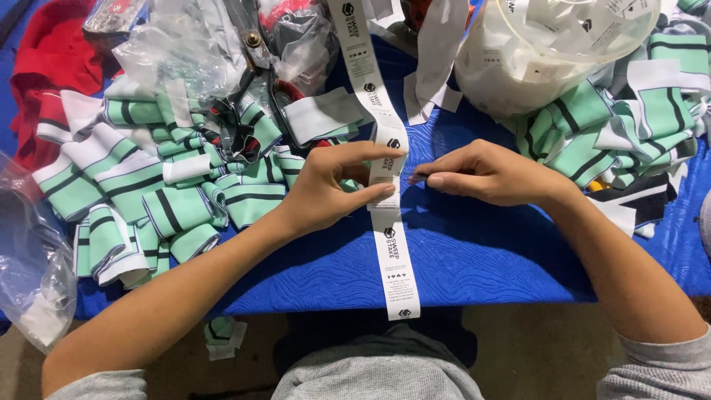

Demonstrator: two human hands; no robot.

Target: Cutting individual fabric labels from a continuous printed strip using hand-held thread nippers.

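On a desk [474, 259] under blue quilted cloth, heaped with green striped cuffs [170, 200], the left hand [329, 189] pinches the white label strip [386, 185] mid-length while the right hand [485, 174] closes fingertips beside it; a taut, flat strip would, I judge, fold cleanly.

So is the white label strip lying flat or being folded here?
Being folded, seemingly: the white label strip bends between the left hand thumb and fingers, while the right hand pinches beside it; the lower part lies flat.
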